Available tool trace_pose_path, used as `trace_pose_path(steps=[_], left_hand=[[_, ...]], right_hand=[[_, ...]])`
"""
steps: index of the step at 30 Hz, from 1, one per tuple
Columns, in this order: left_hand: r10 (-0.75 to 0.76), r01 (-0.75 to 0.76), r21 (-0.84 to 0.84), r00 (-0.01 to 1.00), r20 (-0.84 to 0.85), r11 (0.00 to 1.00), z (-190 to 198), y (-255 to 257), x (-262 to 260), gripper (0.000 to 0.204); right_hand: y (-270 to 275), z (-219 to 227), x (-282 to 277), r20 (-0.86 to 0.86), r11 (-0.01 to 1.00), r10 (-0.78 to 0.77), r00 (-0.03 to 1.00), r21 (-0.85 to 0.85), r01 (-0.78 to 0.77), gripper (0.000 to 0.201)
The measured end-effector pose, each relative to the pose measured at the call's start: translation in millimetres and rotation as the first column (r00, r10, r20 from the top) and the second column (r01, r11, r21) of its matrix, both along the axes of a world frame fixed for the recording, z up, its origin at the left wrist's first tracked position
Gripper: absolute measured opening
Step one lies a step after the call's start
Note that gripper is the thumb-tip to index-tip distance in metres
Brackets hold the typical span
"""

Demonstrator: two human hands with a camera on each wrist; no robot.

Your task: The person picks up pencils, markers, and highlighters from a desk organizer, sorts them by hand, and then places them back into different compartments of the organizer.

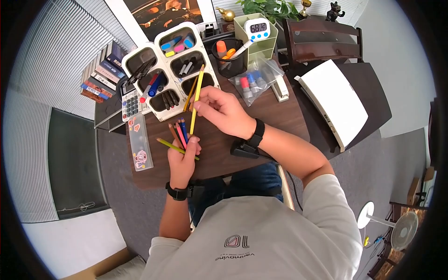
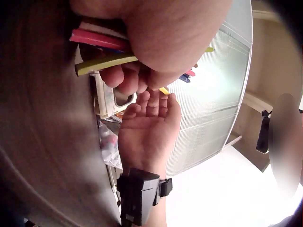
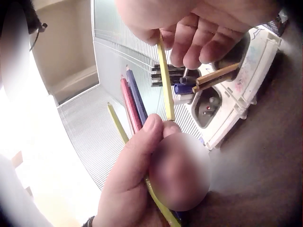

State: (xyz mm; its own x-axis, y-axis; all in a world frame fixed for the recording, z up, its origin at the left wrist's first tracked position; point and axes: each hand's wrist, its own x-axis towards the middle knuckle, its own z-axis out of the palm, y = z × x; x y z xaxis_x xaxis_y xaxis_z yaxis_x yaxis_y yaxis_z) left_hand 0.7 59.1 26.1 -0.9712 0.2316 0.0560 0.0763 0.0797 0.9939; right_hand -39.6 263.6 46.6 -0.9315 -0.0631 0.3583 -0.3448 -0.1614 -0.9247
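Observation:
In the head view my left hand (image 1: 183, 161) grips several coloured pencils: a blue pencil (image 1: 184, 131), a pink pencil (image 1: 180, 135), brownish ones beside them, and a yellow-green pencil (image 1: 169, 145) slanting across. My right hand (image 1: 226, 112) pinches a yellow pencil (image 1: 196, 100) between thumb and fingers, point up. Its lower end is right at the left hand's fingertips, as the right wrist view also shows. Just beyond the right hand stands a white desk organizer (image 1: 169, 115), with ochre pencils (image 1: 189, 97) leaning in its nearest compartment.
Other compartments hold markers, highlighters and dark pens. Right of the organizer stand a black mesh pen cup (image 1: 229, 69), a green holder with a digital timer (image 1: 257, 30), a clear bag of bottles (image 1: 252, 83) and a white stapler (image 1: 281, 89). A clear pencil case (image 1: 138, 140) lies left.

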Motion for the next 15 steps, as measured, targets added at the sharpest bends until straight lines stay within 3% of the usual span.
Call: trace_pose_path(steps=[2, 6, 13, 15], left_hand=[[0.011, -0.011, -0.008, 1.000, -0.001, 1.000, -0.5, -1.0, -0.5, 0.018], [-0.012, 0.012, 0.000, 0.999, -0.041, 1.000, -1.4, 0.6, 1.4, 0.017], [0.016, -0.014, 0.046, 0.999, -0.047, 0.999, -0.4, -1.4, 2.7, 0.018], [0.048, -0.045, 0.098, 0.998, -0.031, 0.994, -0.4, -2.6, 4.6, 0.018]], right_hand=[[-0.5, -0.4, -1.8, 0.021, 0.996, 0.069, 0.997, 0.049, -0.070, 0.013], [-2.5, -7.1, -2.8, 0.181, 0.901, 0.426, 0.886, -0.001, -0.433, 0.017], [3.6, 0.9, -2.7, 0.344, 0.873, 0.446, 0.826, 0.035, -0.486, 0.025], [8.1, 4.9, -3.1, 0.422, 0.766, 0.590, 0.689, -0.022, -0.643, 0.026]])
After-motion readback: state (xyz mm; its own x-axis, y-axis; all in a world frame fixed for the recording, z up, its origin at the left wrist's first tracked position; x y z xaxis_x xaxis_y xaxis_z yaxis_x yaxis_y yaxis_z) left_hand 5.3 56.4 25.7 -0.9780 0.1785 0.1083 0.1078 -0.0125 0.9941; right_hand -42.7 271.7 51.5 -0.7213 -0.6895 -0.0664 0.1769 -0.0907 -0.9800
